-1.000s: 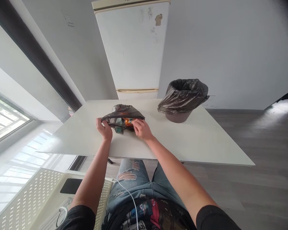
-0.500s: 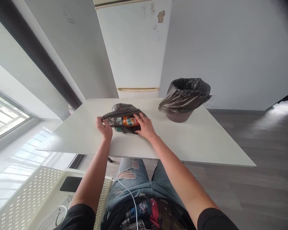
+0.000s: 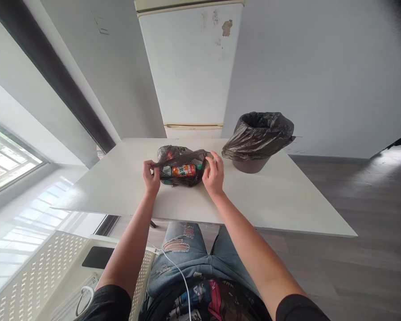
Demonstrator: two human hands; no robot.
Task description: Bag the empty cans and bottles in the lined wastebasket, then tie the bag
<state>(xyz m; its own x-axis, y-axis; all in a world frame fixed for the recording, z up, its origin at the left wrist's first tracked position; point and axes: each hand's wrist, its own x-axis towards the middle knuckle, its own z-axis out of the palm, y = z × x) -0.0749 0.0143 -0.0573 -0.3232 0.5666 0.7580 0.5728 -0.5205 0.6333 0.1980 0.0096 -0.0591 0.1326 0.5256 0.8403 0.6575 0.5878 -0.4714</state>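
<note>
A dark see-through plastic bag [image 3: 180, 156] lies on the white table [image 3: 274, 196], mouth toward me. Inside it shows an orange-labelled bottle [image 3: 183, 170] lying on its side, with other items I cannot make out. My left hand [image 3: 151, 175] pinches the left end of the bag's rim. My right hand [image 3: 214, 174] grips the right end of the rim, and the rim is stretched taut between them.
A brown bin lined with a dark bag [image 3: 258, 140] stands on the table at the back right. A white fridge [image 3: 190, 67] is behind the table. A white perforated stand [image 3: 53, 276] with a dark phone [image 3: 98, 257] is at my lower left.
My right hand moved right and up from the bottle to the bag's right rim. My left hand shifted slightly right. The rim is now pulled wider, showing the bottle.
</note>
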